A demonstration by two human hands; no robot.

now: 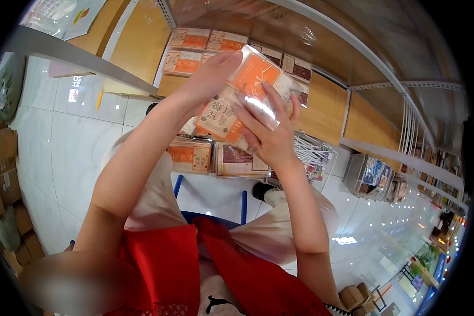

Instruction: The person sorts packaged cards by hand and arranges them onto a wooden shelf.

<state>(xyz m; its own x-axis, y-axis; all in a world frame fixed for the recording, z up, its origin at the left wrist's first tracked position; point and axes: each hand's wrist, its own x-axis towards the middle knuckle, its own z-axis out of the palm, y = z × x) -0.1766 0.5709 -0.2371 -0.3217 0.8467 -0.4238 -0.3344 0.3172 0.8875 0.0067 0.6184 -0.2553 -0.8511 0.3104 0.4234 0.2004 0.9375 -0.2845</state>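
Observation:
My left hand [211, 75] and my right hand [274, 126] hold an orange-and-white printed package in clear plastic [256, 75] between them, tilted above a low shelf. My left hand grips its upper left edge; my right hand's fingers spread over its face and lower right side. Orange packages [183, 61] lie in rows at the shelf's back left, with dark maroon-and-white ones [296, 67] to their right. Nearer me, below my hands, are an orange package [189, 158] and a maroon-and-white stack [241, 160]. The held package partly hides the rows behind.
Metal uprights and a shelf edge [403, 156] frame the wooden shelf [324, 106]. White wire racks [312, 150] and a clear bin of packs [369, 175] stand to the right. A blue stool frame [243, 205] is between my legs; cardboard boxes [4, 146] line the far left.

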